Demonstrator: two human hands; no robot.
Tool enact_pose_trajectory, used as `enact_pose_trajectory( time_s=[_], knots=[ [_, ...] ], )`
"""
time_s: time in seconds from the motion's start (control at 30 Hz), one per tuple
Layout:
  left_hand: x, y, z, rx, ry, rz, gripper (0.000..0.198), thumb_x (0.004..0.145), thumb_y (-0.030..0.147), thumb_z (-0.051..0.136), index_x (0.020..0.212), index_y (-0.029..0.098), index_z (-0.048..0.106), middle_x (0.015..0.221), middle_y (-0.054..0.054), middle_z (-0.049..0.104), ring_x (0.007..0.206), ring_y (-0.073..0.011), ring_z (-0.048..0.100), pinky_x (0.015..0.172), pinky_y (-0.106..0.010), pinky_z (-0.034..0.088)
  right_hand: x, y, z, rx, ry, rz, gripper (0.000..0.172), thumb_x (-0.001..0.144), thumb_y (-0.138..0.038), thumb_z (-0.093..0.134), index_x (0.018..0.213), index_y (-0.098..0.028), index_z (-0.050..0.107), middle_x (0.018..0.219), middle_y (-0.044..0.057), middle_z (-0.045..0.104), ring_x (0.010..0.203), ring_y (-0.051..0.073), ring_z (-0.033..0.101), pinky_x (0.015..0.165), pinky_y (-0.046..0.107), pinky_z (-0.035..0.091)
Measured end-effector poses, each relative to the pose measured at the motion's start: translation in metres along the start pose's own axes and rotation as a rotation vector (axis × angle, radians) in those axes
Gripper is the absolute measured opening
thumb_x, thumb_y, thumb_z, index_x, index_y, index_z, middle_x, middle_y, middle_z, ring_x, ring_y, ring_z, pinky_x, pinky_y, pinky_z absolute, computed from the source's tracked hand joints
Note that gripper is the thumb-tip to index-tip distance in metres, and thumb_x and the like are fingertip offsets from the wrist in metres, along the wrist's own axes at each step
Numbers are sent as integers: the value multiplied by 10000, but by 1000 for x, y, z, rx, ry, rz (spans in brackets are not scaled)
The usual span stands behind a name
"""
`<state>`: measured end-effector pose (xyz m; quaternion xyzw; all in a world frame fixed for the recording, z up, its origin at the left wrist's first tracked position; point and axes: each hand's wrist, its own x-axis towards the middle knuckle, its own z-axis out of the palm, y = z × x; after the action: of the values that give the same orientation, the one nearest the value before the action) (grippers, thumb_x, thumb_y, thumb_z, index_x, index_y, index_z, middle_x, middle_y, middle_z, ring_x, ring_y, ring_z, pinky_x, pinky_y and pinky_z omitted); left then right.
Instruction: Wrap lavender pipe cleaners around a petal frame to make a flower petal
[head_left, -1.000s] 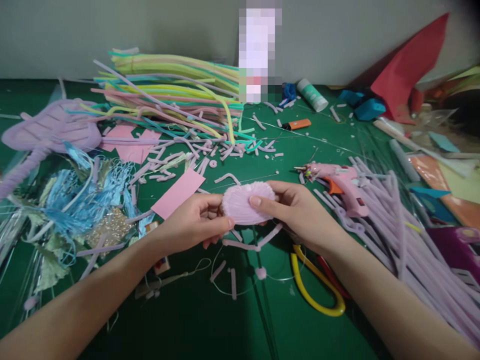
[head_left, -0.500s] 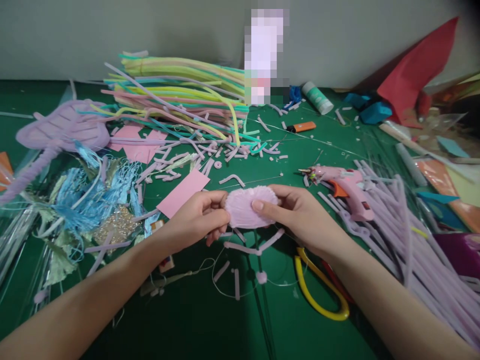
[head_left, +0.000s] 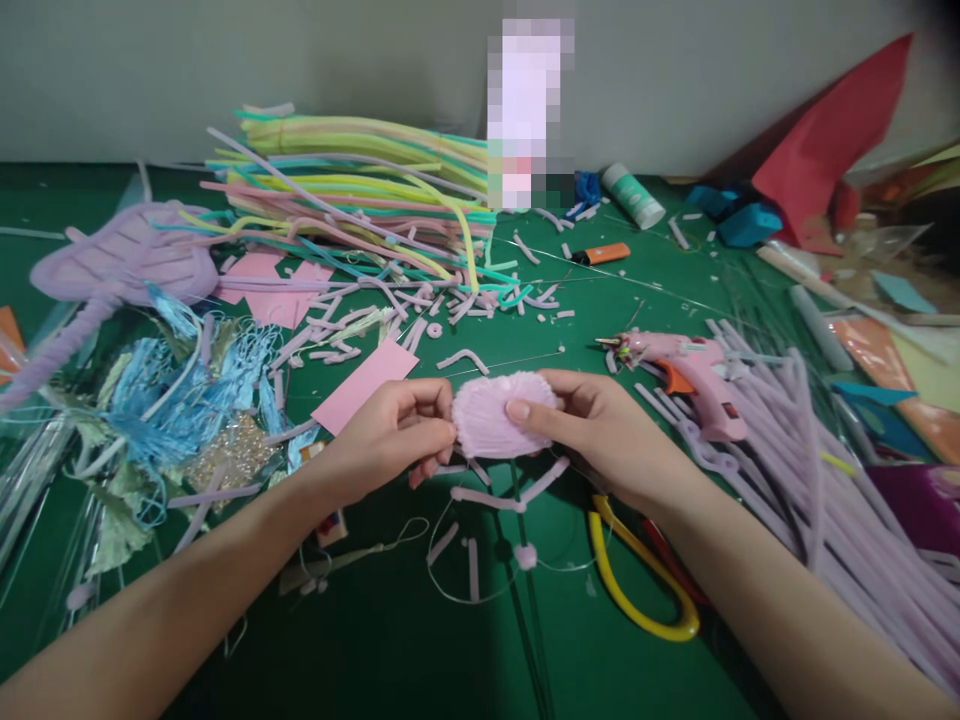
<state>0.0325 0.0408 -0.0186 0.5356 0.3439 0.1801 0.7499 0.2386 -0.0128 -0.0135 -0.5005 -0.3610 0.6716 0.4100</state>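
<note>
In the middle of the head view I hold a flat, rounded lilac pad (head_left: 491, 420) of fuzzy pipe cleaners above the table. My right hand (head_left: 592, 410) grips its right side, thumb pressed on the front and fingers behind. My left hand (head_left: 409, 425) is closed at the pad's left edge, fingertips pinched against it; the tips are partly hidden. Below the pad, short lilac pipe cleaner pieces (head_left: 491, 500) form an angled line beside thin dark stems. A small lilac pompom-like ball (head_left: 526, 556) and a loop of clear thread (head_left: 472, 600) are nearby.
A pink glue gun (head_left: 690, 365) lies on lilac pipe cleaners (head_left: 780, 470) at right, near yellow-handled scissors (head_left: 645, 610). Coloured pipe cleaners (head_left: 360, 190) are bundled at the back. Blue tassels (head_left: 232, 385) and a lilac fan-shaped piece (head_left: 127, 255) are left. An orange lighter (head_left: 606, 254) lies behind.
The pad has tilted slightly in my fingers, and my left fingertips have shifted a little along its left edge. Everything else stays in place.
</note>
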Motion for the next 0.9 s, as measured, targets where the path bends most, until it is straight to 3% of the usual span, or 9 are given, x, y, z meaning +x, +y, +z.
enact_pose_trajectory(
  time_s=[0.4, 0.9],
  knots=[
    [0, 0, -1, 17, -6, 8, 172, 769, 216, 617, 694, 183, 466, 531, 71, 524, 420, -51, 465, 392, -146, 369, 0, -1, 1, -27, 10, 8, 381, 647, -382, 839, 964, -193, 741, 867, 33, 748, 759, 169, 673, 734, 285, 540],
    [0, 2, 2, 176, 47, -30, 115, 703, 168, 539, 647, 189, 441, 488, 84, 430, 403, -46, 405, 380, -154, 307, 0, -2, 3, -73, 1, 13, 305, 659, -332, 833, 913, -190, 742, 839, 8, 743, 735, 140, 659, 711, 246, 519]
  ],
)
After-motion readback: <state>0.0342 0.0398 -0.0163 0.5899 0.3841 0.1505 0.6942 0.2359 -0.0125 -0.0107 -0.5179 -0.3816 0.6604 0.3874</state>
